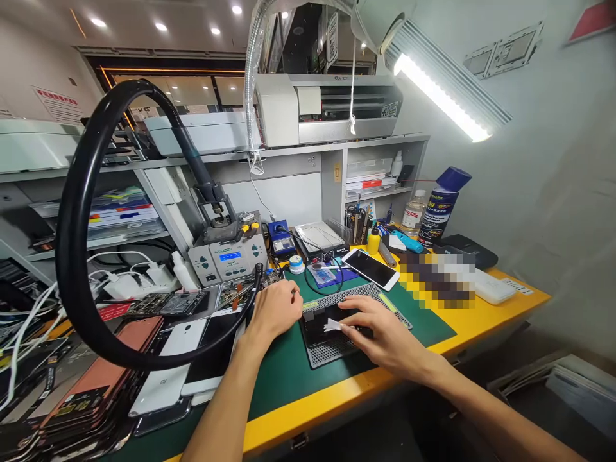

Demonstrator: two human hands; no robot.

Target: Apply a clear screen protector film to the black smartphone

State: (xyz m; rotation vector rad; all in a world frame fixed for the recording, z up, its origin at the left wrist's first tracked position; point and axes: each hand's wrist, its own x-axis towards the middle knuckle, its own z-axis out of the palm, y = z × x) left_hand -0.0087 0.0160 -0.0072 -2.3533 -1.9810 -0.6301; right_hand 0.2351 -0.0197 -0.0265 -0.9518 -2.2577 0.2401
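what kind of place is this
Probably a phone repair workbench: phones are piled on the left, bare circuit boards lie beyond them, and a station with a lit display stands at the back.

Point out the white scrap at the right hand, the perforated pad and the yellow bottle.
White scrap (332, 325): head view, middle of its visible part.
Perforated pad (329, 353): head view, bare near-left part.
Yellow bottle (373, 242): head view, its body.

black phone (316, 330) partly behind right grip (378, 327)
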